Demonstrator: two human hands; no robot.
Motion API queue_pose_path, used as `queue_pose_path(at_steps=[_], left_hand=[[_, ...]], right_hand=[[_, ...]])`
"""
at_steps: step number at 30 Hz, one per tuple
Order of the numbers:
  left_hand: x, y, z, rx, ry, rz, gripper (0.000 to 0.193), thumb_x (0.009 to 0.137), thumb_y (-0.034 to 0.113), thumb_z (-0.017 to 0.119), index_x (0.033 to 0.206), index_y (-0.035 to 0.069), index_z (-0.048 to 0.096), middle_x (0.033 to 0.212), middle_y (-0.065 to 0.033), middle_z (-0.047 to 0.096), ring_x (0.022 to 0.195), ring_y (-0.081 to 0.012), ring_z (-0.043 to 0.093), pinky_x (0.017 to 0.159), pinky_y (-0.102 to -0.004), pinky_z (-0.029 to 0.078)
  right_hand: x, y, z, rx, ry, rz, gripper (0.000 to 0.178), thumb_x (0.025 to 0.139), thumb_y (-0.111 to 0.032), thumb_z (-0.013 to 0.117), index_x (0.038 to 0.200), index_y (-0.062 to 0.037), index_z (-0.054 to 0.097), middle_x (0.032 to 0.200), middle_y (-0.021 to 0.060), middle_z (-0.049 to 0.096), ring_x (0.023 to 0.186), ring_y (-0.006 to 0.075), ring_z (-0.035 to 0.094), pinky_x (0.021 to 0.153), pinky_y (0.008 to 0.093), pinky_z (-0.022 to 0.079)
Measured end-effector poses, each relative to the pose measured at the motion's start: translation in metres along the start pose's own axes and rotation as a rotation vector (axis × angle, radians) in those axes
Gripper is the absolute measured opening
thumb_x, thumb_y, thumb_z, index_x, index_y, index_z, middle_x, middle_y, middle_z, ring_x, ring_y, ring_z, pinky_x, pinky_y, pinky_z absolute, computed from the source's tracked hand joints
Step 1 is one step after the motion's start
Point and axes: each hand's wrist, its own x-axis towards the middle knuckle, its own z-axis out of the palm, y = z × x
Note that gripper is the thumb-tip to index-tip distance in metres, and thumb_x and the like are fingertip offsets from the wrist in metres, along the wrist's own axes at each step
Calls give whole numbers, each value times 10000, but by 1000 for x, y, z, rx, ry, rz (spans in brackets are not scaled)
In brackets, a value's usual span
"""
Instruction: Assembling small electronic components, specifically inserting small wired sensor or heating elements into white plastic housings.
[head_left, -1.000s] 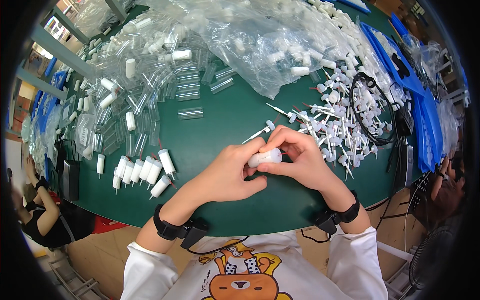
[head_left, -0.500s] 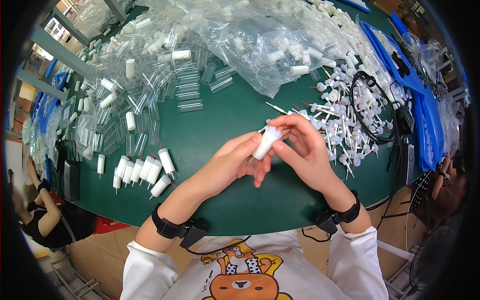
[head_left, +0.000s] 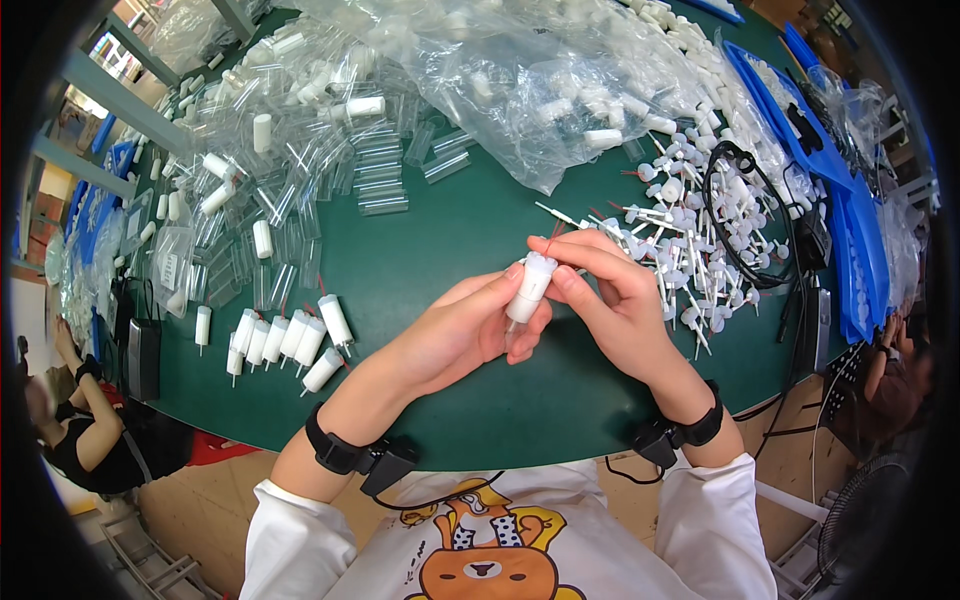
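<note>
My left hand [head_left: 465, 335] grips a white cylinder [head_left: 526, 292] between thumb and fingers. The cylinder is tilted, its capped end up and away from me, and a short clear tube shows at its lower end. Curled at the capped end is my right hand [head_left: 615, 300], thumb and forefinger against it, where a thin red wire comes out. Beyond the right hand lies a heap of small white capped parts with thin stems and red wires [head_left: 690, 240]. Several white cylinders with stems and red wires [head_left: 290, 338] stand or lie to the left of my left hand.
Clear plastic tubes [head_left: 380, 180] and loose white cylinders are piled at the far left. A clear plastic bag [head_left: 520, 90] covers white pieces at the back. A black cable [head_left: 710, 200] and blue trays [head_left: 855, 240] lie right. Other people [head_left: 95, 430] sit at both sides.
The white cylinder has turned more upright in my left hand, and its clear lower end now shows. My right fingers have shifted slightly at its top, beside the red wire.
</note>
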Motion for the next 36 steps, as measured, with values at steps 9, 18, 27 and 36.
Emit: queue_pose_path(at_steps=[9,18,27,36], left_hand=[[0,-3,-1,144,-11,59,346,1004,358,320,1071,58,480,823,-16,500,675,-109,453,618,-250,398],[-1,-4,-1,-7,-28,48,345,999,326,312,1055,35,489,827,-31,500,661,-114,440,609,-263,391],[1,-5,-3,33,-23,31,306,997,338,331,1091,78,462,823,-21,520,672,-106,472,617,-247,397],[2,-6,-4,142,-16,29,339,1000,347,321,1131,66,460,826,-16,504,661,-102,465,593,-229,396]], right_hand=[[-2,-3,-3,127,-33,159,261,863,-8,581,1119,2,632,1044,107,632,937,166,576,829,273,457],[-1,-1,-3,105,-48,141,294,851,-10,592,1143,-10,622,1041,102,631,908,146,578,818,256,455],[-1,1,-1,74,-39,72,296,843,0,592,1137,-9,619,1006,100,640,846,133,583,781,250,462],[-5,1,3,-99,16,22,301,808,13,610,1109,3,622,890,85,644,773,138,590,711,260,476]])
